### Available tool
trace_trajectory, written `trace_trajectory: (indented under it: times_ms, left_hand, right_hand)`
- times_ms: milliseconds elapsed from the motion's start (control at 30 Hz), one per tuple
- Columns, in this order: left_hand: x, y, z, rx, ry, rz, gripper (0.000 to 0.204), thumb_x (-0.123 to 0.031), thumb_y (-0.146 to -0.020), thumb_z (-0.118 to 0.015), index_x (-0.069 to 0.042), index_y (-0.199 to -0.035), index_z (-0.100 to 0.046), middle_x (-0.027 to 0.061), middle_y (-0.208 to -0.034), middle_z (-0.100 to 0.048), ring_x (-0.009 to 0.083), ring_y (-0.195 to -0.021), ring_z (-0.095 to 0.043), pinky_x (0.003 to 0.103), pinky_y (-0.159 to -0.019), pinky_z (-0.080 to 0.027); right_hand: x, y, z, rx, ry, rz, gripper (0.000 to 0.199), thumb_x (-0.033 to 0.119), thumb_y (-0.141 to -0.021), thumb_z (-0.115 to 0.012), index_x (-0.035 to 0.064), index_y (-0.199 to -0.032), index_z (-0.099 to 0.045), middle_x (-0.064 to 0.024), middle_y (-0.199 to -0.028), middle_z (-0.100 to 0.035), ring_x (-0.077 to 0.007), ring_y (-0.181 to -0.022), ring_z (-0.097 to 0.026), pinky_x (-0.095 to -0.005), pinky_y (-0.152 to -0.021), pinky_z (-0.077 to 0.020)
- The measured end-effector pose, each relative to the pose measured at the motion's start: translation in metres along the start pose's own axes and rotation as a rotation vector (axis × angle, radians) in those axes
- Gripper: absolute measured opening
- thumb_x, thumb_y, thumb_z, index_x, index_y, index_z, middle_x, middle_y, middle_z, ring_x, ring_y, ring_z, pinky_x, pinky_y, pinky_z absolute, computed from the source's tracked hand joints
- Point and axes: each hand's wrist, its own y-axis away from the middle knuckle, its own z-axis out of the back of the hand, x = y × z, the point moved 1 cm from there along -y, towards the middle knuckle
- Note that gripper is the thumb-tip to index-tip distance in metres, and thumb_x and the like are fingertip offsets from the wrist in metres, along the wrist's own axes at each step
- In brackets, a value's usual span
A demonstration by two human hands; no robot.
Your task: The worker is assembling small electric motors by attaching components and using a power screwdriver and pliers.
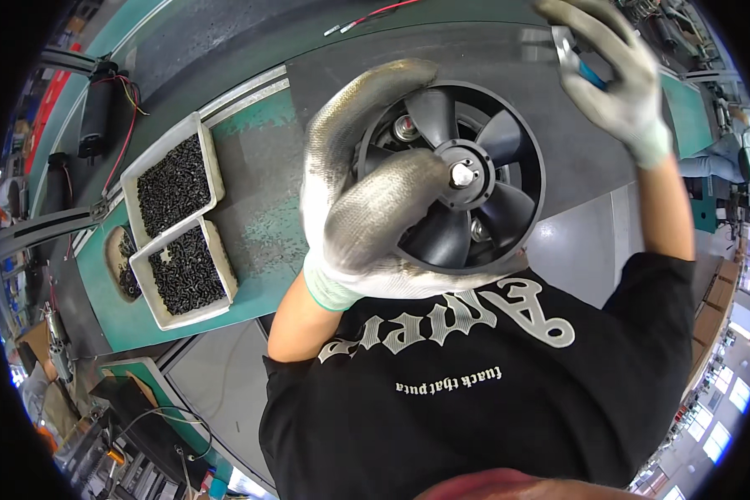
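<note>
Centre of frame: black fan (467, 179) held up close under the camera, round ducted housing, five broad curved blades, black hub with a pale metal shaft end poking out of the middle. Two small silvery fasteners showed between the blades, one upper left of the hub, one lower right.

Left hand (367, 196), in a grimy grey knit glove, was the grip on it: closed round the left rim of the housing, fingers curled over the top edge, thumb laid across the front toward the hub. Fan sat to the right of the palm, most of the ring and blades clear of the glove.

Right hand (612, 71), same kind of glove, was up in the upper right of the frame, closed around a small tool (577, 60) with a blue handle and a metal tip, well apart from the fan.

Left side of frame: two grey trays (211, 158) of small black screws on the green tabletop (262, 250), side by side, away from both hands.
</note>
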Motion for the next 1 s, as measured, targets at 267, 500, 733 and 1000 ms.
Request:
trace_trajectory:
  times_ms: [267,500,733,1000]
  left_hand:
    - [0.011,0.007,-0.014,-0.012,0.093,-0.076,0.067,-0.030,-0.057,-0.089,-0.005,-0.108,-0.054,0.0301,-0.125,-0.049,0.0401,-0.113,-0.053,0.048,-0.094,-0.047]
    - [-0.021,-0.028,-0.022,0.190,-0.610,0.182,0.071,-0.032,-0.066,-0.080,-0.005,-0.124,-0.051,0.0295,-0.131,-0.041,0.0461,-0.111,-0.048,0.052,-0.093,-0.042]
    - [-0.039,0.071,0.055,0.478,-0.485,0.380,0.051,-0.028,-0.081,-0.070,-0.002,-0.121,-0.053,0.0223,-0.115,-0.056,0.0408,-0.101,-0.056,0.049,-0.089,-0.045]
    - [-0.074,0.130,0.082,0.326,-0.431,0.742,0.041,-0.021,-0.081,-0.069,0.000,-0.115,-0.056,0.0194,-0.115,-0.059,0.0352,-0.104,-0.058,0.042,-0.090,-0.046]
  right_hand:
    - [-0.007,0.106,-0.059,-0.041,-0.187,-0.350,0.063,0.034,-0.075,-0.075,0.0043,-0.127,-0.056,-0.0194,-0.121,-0.056,-0.0344,-0.116,-0.053,-0.0421,-0.100,-0.0427]
    - [0.076,0.067,-0.140,-0.528,-1.569,-0.575,0.055,0.030,-0.089,-0.063,0.0020,-0.133,-0.045,-0.0093,-0.118,-0.059,-0.0188,-0.100,-0.060,-0.0333,-0.085,-0.0525]
    - [-0.077,-0.020,-0.070,-0.132,-1.256,-0.914,0.048,0.032,-0.081,-0.071,-0.0005,-0.114,-0.059,-0.0106,-0.092,-0.065,-0.0202,-0.076,-0.064,-0.0345,-0.070,-0.0518]
    - [-0.262,-0.130,-0.109,-0.029,0.277,-0.578,0.048,0.036,-0.093,-0.040,0.0087,-0.129,-0.055,-0.0171,-0.133,-0.054,-0.0330,-0.125,-0.049,-0.0391,-0.105,-0.0382]
